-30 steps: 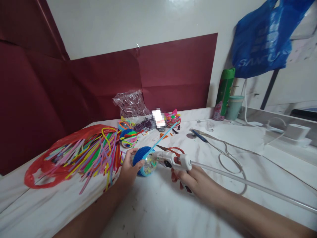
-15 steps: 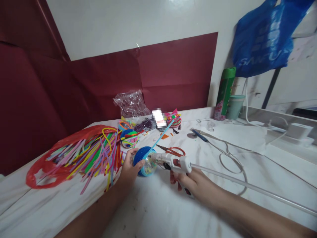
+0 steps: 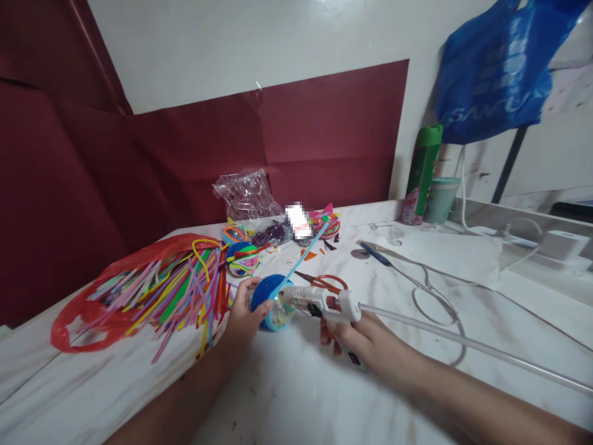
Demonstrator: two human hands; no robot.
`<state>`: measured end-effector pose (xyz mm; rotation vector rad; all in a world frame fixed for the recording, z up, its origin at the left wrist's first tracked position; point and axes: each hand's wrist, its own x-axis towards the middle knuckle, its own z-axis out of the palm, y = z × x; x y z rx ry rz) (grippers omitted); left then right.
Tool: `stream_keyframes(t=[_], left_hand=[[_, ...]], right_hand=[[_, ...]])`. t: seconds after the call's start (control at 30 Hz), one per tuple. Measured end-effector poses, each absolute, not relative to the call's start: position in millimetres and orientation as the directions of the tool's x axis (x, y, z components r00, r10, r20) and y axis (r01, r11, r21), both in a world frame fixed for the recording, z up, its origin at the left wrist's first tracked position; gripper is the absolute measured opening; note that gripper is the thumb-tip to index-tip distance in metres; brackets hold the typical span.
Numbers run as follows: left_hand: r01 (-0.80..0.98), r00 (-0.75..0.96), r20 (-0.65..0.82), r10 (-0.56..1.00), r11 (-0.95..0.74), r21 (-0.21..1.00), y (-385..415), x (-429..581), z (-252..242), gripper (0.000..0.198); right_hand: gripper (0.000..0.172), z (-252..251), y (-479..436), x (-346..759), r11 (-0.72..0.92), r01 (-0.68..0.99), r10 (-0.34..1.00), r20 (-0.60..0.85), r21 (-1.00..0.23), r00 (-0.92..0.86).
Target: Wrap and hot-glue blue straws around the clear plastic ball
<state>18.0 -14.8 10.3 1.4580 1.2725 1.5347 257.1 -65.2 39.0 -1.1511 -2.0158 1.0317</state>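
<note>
Dark-and-light-blue banded ball (image 3: 265, 294), white glue gun (image 3: 347, 305), grey-veined white tabletop (image 3: 287, 389)

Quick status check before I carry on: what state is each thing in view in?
Left hand: holding the ball
Right hand: gripping the glue gun
Ball: partly wrapped in blue, see-through part bare
Glue gun: nozzle at the ball, contact unclear
Clear rod: protruding from the gun's back
Scissors: lying down, blade opening unclear
Red bag: open, coloured strips spilling out
Green can: upright

The marbled white tabletop (image 3: 287, 395) was busy — red plastic bag (image 3: 134, 254) sprawled left, orange-handled scissors (image 3: 319, 282) lay mid-table, blue-handled tool (image 3: 377, 254) rested to their right!
</note>
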Motion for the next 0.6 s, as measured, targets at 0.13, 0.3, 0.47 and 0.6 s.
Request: stream_keyframes(t=[0.13,0.3,0.47,0.6], left_hand=[[0.16,-0.16,0.332,0.93,-0.307,0.938,-13.6,17.5,9.3,0.046],[0.16,-0.171,0.34,0.925,-0.314,0.936,-13.6,16.3,9.4,0.045],[0.163,-0.172,0.333,0.927,-0.307,0.938,-12.7,15.3,7.4,0.044],[0.153,-0.155,0.334,0.93,-0.311,0.938,-11.3,14.6,5.2,0.046]], right_hand=[[0.032,39.2,-66.0,256.5,0.32,0.432,0.888,0.108,-0.843,-0.448],[0.034,42.7,-66.7,255.1,0.291,0.416,0.89,0.086,-0.862,-0.447],[0.033,45.2,-65.9,256.0,0.293,0.434,0.907,0.105,-0.852,-0.407],[0.034,47.6,-64.8,257.2,0.25,0.426,0.931,0.095,-0.87,-0.353]])
